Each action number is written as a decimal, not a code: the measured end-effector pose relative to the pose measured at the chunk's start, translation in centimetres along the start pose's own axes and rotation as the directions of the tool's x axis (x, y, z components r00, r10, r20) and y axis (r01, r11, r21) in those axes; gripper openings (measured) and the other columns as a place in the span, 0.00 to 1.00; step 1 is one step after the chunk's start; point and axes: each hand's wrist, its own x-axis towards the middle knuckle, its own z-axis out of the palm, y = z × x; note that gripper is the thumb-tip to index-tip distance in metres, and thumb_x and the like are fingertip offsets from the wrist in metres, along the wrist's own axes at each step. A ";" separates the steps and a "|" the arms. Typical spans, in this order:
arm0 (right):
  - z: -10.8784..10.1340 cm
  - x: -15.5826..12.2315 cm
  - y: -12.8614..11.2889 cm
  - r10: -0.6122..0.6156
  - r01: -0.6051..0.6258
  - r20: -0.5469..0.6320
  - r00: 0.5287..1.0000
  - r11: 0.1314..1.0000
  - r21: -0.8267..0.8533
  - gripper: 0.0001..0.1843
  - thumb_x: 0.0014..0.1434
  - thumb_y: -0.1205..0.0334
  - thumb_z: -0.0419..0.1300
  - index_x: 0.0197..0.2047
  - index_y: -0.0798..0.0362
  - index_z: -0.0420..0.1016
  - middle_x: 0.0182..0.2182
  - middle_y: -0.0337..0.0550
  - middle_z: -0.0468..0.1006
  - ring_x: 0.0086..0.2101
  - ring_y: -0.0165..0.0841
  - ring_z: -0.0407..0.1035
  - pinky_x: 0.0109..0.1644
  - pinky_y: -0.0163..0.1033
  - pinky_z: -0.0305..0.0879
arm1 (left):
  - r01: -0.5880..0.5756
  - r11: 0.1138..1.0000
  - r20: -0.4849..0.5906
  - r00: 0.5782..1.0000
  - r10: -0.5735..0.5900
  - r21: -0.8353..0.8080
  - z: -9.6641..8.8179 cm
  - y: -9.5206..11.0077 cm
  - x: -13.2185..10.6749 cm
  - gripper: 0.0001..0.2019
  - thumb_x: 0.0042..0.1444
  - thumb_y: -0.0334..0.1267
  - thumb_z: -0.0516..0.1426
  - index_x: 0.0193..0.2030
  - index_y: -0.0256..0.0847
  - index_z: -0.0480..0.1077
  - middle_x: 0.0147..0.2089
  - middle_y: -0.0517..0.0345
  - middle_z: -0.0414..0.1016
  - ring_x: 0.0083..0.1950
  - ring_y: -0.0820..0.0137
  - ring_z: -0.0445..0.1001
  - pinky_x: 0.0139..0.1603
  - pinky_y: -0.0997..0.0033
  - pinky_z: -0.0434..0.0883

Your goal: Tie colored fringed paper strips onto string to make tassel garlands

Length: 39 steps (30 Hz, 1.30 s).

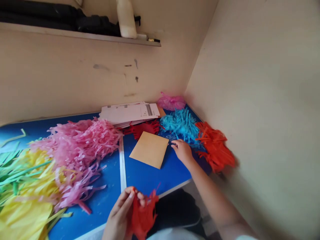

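My left hand (120, 213) is low in the view, fingers pinched round a bunch of red paper shreds (143, 215) held over the near edge of the blue table (140, 176). My right hand (183, 150) reaches forward and rests on the table, fingers loosely curled, touching the near edge of a blue pile of shreds (181, 124). Just left of that hand lies a tan paper square (150, 149). Whether its fingertips pinch any strands is hidden.
Pink shreds (82, 143), yellow shreds (27, 196) and green strips (10, 166) cover the table's left. Orange-red shreds (215, 145) lie against the right wall. White printed sheets (130, 113) and a pink bag (171, 101) sit at the back. A shelf (82, 35) hangs above.
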 end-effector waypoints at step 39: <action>2.5 -12.1 -6.2 -0.308 0.081 0.225 0.924 0.735 0.673 0.04 0.55 0.66 0.63 0.28 0.50 0.75 0.30 0.39 0.79 0.32 0.32 0.72 0.40 0.36 0.68 | -0.637 0.517 0.323 0.754 0.572 0.572 -0.8 0.7 0.7 0.07 0.59 0.37 0.58 0.33 0.41 0.78 0.30 0.54 0.78 0.30 0.71 0.76 0.31 0.76 0.73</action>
